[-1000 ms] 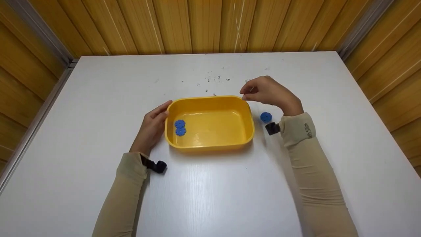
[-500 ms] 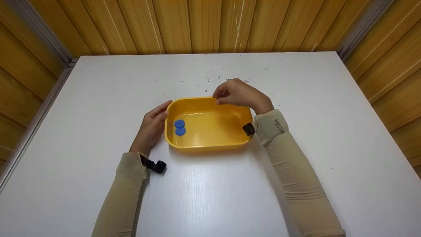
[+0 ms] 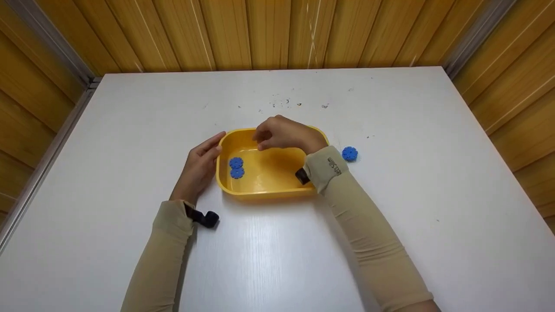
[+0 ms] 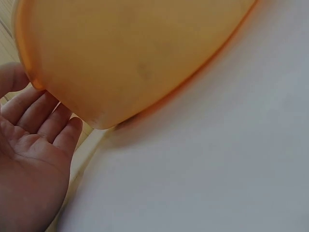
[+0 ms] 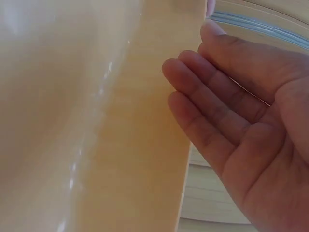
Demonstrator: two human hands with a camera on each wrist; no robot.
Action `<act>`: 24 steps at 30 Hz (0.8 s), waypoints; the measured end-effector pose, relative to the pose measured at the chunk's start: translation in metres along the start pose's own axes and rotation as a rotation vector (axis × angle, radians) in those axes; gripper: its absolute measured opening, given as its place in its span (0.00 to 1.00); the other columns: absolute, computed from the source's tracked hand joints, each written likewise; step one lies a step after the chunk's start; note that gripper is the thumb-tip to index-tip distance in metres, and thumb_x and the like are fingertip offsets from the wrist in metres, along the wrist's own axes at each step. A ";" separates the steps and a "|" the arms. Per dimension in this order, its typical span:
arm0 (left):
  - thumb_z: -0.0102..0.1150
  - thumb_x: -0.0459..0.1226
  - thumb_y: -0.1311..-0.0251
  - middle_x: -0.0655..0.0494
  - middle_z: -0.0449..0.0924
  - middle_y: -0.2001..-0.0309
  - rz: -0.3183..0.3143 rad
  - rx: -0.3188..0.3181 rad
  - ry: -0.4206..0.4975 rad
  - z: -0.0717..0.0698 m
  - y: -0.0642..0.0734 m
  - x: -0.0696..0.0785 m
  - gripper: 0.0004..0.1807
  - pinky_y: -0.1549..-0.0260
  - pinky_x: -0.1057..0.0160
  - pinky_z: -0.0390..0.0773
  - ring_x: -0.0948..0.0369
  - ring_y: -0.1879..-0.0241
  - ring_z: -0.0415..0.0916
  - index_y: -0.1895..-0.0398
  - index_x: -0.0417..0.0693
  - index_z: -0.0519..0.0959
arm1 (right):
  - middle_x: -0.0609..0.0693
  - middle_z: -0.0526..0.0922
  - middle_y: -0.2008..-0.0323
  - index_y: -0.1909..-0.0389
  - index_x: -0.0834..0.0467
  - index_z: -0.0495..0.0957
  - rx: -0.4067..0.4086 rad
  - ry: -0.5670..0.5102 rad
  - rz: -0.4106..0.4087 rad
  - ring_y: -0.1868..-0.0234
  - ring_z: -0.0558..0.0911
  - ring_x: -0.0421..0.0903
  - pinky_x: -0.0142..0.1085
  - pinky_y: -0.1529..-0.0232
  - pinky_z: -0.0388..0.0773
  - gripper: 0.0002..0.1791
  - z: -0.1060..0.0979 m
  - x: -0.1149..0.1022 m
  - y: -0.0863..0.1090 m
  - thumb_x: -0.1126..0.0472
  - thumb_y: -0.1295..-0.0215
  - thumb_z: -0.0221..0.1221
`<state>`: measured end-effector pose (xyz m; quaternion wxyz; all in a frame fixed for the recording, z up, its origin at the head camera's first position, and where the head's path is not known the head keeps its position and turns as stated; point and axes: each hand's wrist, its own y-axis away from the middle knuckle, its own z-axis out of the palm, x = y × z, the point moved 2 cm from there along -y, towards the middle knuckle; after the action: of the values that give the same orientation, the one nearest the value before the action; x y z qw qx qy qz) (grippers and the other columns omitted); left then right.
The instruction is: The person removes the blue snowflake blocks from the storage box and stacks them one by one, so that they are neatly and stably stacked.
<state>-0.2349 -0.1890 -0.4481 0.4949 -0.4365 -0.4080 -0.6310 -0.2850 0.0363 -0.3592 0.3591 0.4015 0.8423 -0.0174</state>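
A yellow plastic tub [image 3: 264,193] stands on the white table. Two notched blue discs [image 3: 236,168] lie side by side at the left end of its floor. My left hand [image 3: 197,169] holds the tub's left end, thumb at the rim and fingers along the outer wall, as the left wrist view shows too. My right hand [image 3: 287,133] hovers over the back part of the tub. Its fingers [image 5: 203,92] are loosely bent, with nothing between them. To the right of the tub, another blue disc [image 3: 350,154] sits on the table.
The white table [image 3: 269,251] reaches back to a wood-panelled wall [image 3: 269,34]. Small dark marks [image 3: 299,104] dot the surface behind the tub. A black wrist camera [image 3: 210,219] sits on the left cuff, another black camera [image 3: 302,176] on the right one.
My right hand has moved left from the tub's back right corner to above its inside. The disc on the table, covered half a second ago, shows again. My left hand stays put.
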 end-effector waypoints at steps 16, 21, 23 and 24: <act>0.50 0.36 0.31 0.52 0.62 0.29 0.015 -0.023 -0.021 -0.001 0.001 0.000 0.27 0.32 0.65 0.63 0.61 0.29 0.58 0.30 0.44 0.63 | 0.52 0.83 0.48 0.45 0.58 0.79 -0.109 0.045 -0.019 0.48 0.79 0.46 0.37 0.40 0.76 0.18 0.029 -0.011 -0.034 0.58 0.35 0.61; 0.52 0.38 0.31 0.53 0.61 0.28 0.018 -0.047 -0.027 -0.002 0.001 0.000 0.29 0.31 0.65 0.61 0.61 0.27 0.56 0.29 0.42 0.61 | 0.52 0.83 0.48 0.45 0.58 0.79 -0.135 0.075 -0.019 0.49 0.80 0.46 0.37 0.41 0.76 0.19 0.036 -0.016 -0.039 0.59 0.36 0.61; 0.52 0.38 0.32 0.53 0.60 0.28 0.019 -0.051 -0.021 -0.002 0.001 0.000 0.30 0.30 0.65 0.61 0.61 0.27 0.55 0.29 0.42 0.61 | 0.52 0.83 0.48 0.45 0.58 0.79 -0.141 0.093 -0.013 0.50 0.80 0.46 0.37 0.41 0.76 0.19 0.039 -0.019 -0.041 0.59 0.35 0.61; 0.53 0.38 0.32 0.53 0.60 0.28 0.018 -0.052 -0.015 -0.002 0.001 0.000 0.30 0.30 0.65 0.60 0.61 0.27 0.55 0.29 0.42 0.61 | 0.51 0.83 0.49 0.45 0.58 0.79 -0.140 0.106 -0.011 0.51 0.80 0.46 0.37 0.41 0.76 0.18 0.040 -0.020 -0.041 0.59 0.35 0.61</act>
<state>-0.2341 -0.1910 -0.4483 0.4858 -0.4577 -0.3912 -0.6336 -0.2813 -0.0179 -0.3869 0.3410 0.3713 0.8615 0.0611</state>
